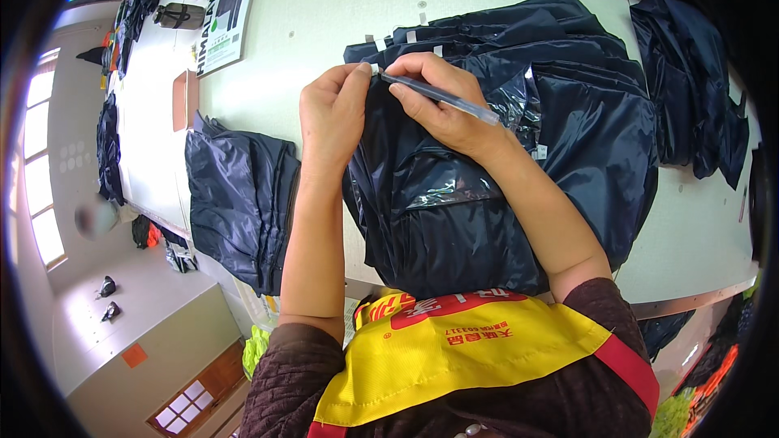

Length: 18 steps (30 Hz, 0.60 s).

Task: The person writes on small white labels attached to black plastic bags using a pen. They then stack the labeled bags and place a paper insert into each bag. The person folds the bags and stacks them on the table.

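My left hand pinches a small white label at the edge of a pile of shiny dark navy garments. In my right hand is a pen with a dark barrel and a clear end, its tip close to the label. Other small pale tags stick out along the far edge of the pile. Clear plastic shines on the garments beneath my forearms.
A folded dark stack lies left of my left forearm, and more dark garments lie at the far right. Toward the back left of the white table are a printed package and a dark pouch.
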Each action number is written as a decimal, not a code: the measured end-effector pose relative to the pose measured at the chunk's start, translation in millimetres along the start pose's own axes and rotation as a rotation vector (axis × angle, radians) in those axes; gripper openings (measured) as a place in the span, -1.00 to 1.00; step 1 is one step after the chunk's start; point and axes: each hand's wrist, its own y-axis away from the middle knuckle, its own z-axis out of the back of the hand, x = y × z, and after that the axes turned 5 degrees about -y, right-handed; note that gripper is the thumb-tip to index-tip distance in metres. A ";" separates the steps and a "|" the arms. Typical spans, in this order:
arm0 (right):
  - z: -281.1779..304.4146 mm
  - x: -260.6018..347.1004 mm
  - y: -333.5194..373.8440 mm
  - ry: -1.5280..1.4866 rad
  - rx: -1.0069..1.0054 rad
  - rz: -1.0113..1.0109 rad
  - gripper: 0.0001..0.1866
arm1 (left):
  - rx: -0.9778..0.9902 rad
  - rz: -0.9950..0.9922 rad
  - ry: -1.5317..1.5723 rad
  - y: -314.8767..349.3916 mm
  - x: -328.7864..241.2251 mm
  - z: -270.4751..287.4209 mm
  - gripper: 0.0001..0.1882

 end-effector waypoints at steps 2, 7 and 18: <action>0.5 -0.1 -0.1 0.001 0.000 -0.005 -0.77 | 0.003 0.002 0.009 0.2 0.2 -1.0 -0.69; 1.8 0.9 1.3 0.001 0.013 -0.036 -0.79 | 0.018 0.060 -0.021 0.9 -2.0 2.2 -0.77; 40.2 16.5 -6.0 -0.508 -0.318 -0.194 -0.79 | 0.307 -0.784 -0.503 59.4 -19.8 -13.4 -0.74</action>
